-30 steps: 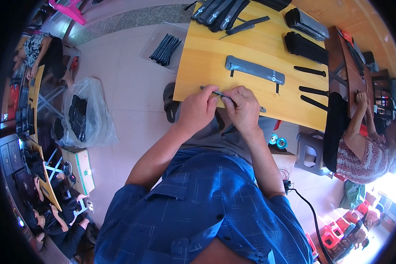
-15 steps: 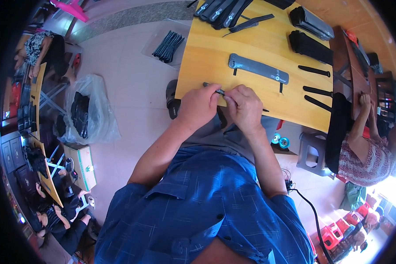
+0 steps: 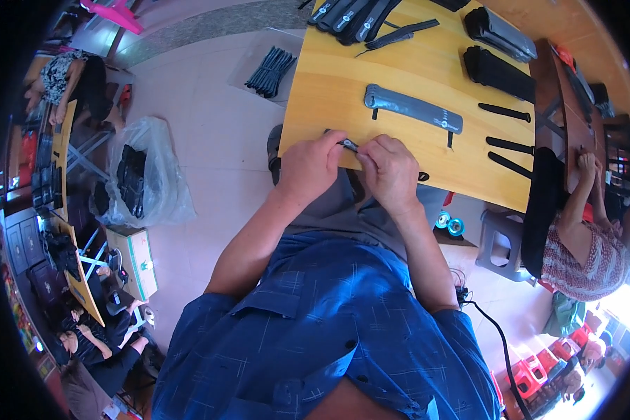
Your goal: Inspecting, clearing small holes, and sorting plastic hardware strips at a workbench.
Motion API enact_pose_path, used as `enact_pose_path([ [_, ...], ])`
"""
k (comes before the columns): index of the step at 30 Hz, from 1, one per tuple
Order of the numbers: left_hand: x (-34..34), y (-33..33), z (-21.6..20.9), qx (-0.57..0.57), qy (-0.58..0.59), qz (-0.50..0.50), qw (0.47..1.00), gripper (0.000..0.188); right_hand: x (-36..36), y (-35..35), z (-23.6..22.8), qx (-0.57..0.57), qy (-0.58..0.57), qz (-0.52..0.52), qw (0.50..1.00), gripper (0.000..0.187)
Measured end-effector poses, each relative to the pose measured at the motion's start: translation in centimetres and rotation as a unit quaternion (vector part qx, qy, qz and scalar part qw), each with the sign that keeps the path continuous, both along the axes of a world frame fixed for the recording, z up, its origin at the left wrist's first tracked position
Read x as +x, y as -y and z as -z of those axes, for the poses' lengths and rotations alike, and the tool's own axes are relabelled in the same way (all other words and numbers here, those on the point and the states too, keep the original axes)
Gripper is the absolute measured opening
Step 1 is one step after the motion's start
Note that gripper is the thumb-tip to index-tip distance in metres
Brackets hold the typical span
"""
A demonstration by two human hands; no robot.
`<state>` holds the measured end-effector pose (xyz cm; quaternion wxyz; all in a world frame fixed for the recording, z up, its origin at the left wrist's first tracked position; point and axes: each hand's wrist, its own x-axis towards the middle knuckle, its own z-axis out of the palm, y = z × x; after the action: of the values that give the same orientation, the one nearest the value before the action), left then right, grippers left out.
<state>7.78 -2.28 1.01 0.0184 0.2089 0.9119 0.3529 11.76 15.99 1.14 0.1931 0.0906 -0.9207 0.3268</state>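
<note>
Over the near edge of the yellow table, my left hand (image 3: pixel 311 164) and my right hand (image 3: pixel 390 171) pinch a narrow black strap (image 3: pixel 348 145) between them. Both hands are closed, and most of the strap is hidden by the fingers. A dark rounded end pokes out beside my right hand. Just beyond lies a grey-black flat pouch (image 3: pixel 413 108) with two short black tabs on its near side. To its right rest three loose black straps (image 3: pixel 509 144), apart from one another.
Several dark pouches (image 3: pixel 353 21) are piled at the table's far edge, with black bundles (image 3: pixel 498 73) at the far right. A clear bin (image 3: pixel 248 66) of dark straps stands left. A person (image 3: pixel 584 248) sits right; others work at left beside a plastic bag (image 3: pixel 150 175).
My hands stay together with the strap, shifting only slightly. More of the dark rounded end shows beside my right hand. The view has moved a little.
</note>
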Motion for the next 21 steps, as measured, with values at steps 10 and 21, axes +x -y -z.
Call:
enact_pose_path([
  [10, 0.4, -0.4, -1.3, -0.088, 0.035, -0.035, 0.995, 0.028, 0.3, -0.3, 0.2, 0.005, 0.007, -0.012, 1.000, 0.008],
  [21, 0.4, 0.1, -0.5, -0.056, -0.042, -0.037, 0.997, 0.024, 0.6, -0.2, -0.2, -0.009, 0.032, -0.018, 0.999, 0.007],
])
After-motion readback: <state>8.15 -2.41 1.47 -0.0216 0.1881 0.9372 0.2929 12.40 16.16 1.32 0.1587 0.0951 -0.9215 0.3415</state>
